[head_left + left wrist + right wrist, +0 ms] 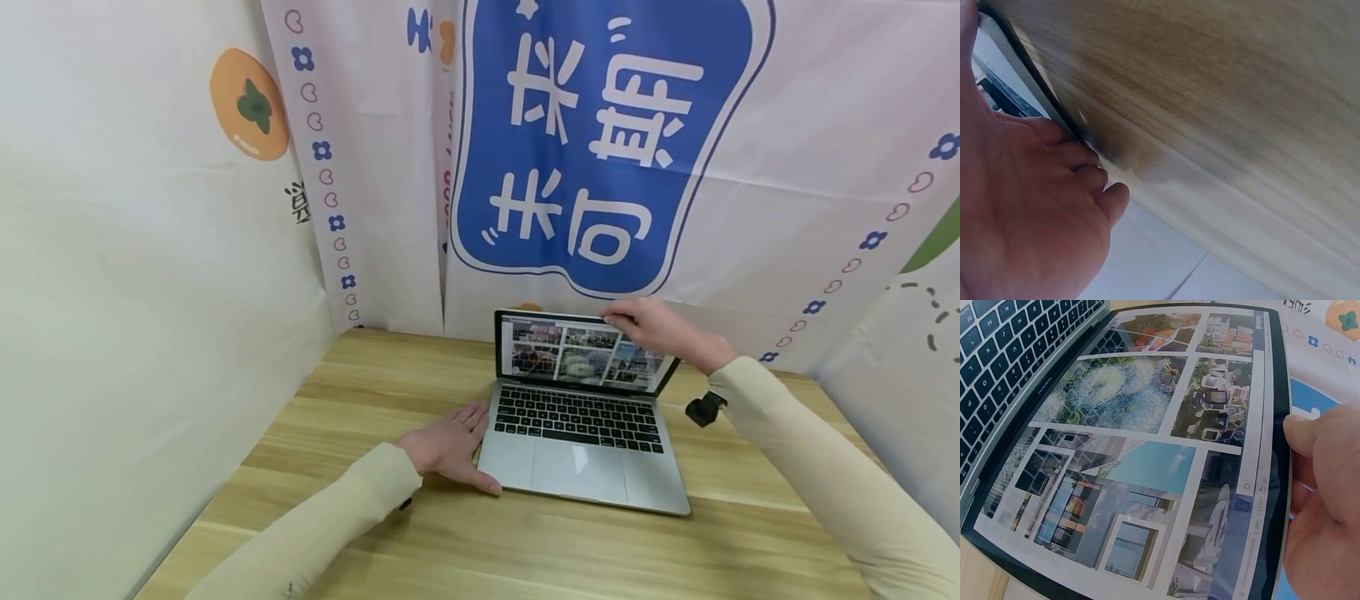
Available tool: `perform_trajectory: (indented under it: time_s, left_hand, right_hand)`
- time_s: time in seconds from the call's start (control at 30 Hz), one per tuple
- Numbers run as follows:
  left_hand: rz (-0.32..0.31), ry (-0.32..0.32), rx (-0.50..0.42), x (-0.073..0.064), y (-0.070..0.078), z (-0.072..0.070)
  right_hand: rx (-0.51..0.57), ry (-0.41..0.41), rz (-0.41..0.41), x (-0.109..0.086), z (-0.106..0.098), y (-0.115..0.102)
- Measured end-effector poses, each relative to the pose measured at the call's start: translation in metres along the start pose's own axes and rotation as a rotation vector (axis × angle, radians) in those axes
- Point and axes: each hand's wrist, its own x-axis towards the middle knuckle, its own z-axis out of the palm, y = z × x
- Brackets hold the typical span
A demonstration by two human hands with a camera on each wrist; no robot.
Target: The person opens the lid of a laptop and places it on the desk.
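Observation:
An open silver laptop (579, 471) with black keys lies on the wooden table, its lit screen (570, 354) raised and showing a grid of photos. My right hand (663, 329) pinches the screen's top edge toward its right end. The right wrist view has the thumb (1302, 432) at the front bezel and the other fingers behind the lid. Along the laptop base's left side rests my left hand (452, 443), fingers extended, thumb at the front corner. Close up in the left wrist view, the left hand (1029, 194) lies against the base's edge.
The wooden tabletop (360, 383) surrounds the laptop. A printed curtain (390, 233) with a blue panel hangs right behind the screen, and white cloth walls (150, 292) stand at both sides. A small black device (705, 408) hangs at the right wrist.

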Motion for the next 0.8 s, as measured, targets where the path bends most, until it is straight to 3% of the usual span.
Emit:
perform_trajectory:
  time_s: [0.8]
  left_hand:
    - [-0.011,-0.003,0.002,0.0015,0.001,0.0023]
  right_hand:
    - [-0.004,-0.026,0.048,0.0073,-0.009,0.0089]
